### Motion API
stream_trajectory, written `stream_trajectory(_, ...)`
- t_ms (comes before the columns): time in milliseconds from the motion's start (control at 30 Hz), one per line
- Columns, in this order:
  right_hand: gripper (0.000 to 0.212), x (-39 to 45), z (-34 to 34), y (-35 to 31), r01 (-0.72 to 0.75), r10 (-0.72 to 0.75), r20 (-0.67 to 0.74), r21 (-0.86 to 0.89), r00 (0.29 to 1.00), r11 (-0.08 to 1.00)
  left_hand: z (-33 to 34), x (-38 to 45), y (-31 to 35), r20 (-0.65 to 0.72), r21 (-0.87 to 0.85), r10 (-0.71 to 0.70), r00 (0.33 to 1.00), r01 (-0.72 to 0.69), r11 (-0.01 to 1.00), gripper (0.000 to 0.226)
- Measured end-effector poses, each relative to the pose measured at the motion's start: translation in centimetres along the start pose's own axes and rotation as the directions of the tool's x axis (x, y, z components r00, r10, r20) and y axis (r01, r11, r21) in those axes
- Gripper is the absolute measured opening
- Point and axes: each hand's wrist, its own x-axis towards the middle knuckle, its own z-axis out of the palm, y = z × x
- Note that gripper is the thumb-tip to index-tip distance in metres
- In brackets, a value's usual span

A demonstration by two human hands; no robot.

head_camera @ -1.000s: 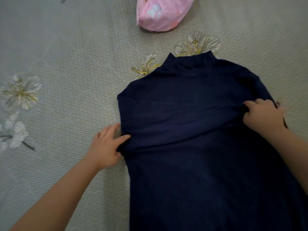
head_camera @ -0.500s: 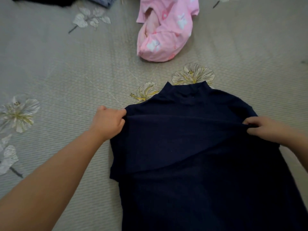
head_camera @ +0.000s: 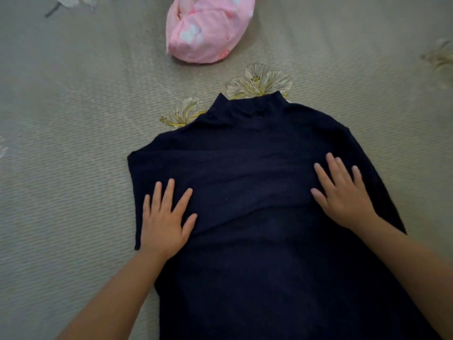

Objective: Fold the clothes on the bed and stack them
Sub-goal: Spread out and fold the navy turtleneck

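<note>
L hand (head_camera: 163, 223): flat, palm down, fingers straight and spread; presses on navy top near its left edge, grips nothing.
R hand (head_camera: 343, 192): same pose, released and flat, fingers fanned toward collar; rests on chest area, right of centre.
Forearms: bare, enter from bottom corners, angle in toward garment.
Navy top (head_camera: 257, 253): dark high-neck garment, laid flat on bed, collar pointing away, body running off bottom edge of view.
Folded band: strip of same fabric, prob. sleeves, lies across chest btwn both hands; lower edge slants down toward L hand.
Collar (head_camera: 253, 106): stands flat at far end, overlaps a printed flower.
Bed cover (head_camera: 73, 143): grey-green woven texture w/ pale flower prints; carries everything in view.
Pink garment (head_camera: 208, 30): bundled, w/ pale print, near top edge, well apart from navy top; cannot tell if folded or just bunched.
Stack: none visible in view.
Step in hand: looks like smoothing the tucked-in sleeve band before folding body.
Done so far: top spread out; sides appear brought in over chest.
Left to do: by judgement, fold body up toward collar, likely once or twice; move result to a pile; handle pink item and any others out of view.
Progress: early for this piece, approx. first third; whole task far from done.
Risk: slanted band edge may give a crooked final fold if not squared first.
</note>
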Motion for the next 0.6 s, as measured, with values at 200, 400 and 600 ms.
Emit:
stream_trajectory(200, 0.054, 0.0, -0.2, 1.1, -0.062, 0.065, -0.001, 0.280, 0.998, 0.958, -0.1, 0.2, 0.6, 0.039, 0.107, -0.093, 0.995, 0.088, 0.990, 0.069)
stream_trajectory(400, 0.051, -14.3, 1.4, 5.4, -0.371, 0.523, -0.425, 0.392, 0.739, 0.842, 0.3, 0.4, 10.7, -0.192, 0.003, 0.230, 0.954, -0.234, 0.972, 0.058)
stream_trajectory(600, 0.063, -25.9, 7.7, 8.3, -0.694, 0.706, 0.102, 0.324, 0.701, 0.643, 4.5, 2.7, 21.4, -0.108, 0.015, 0.295, 0.949, -0.295, 0.955, 0.063)
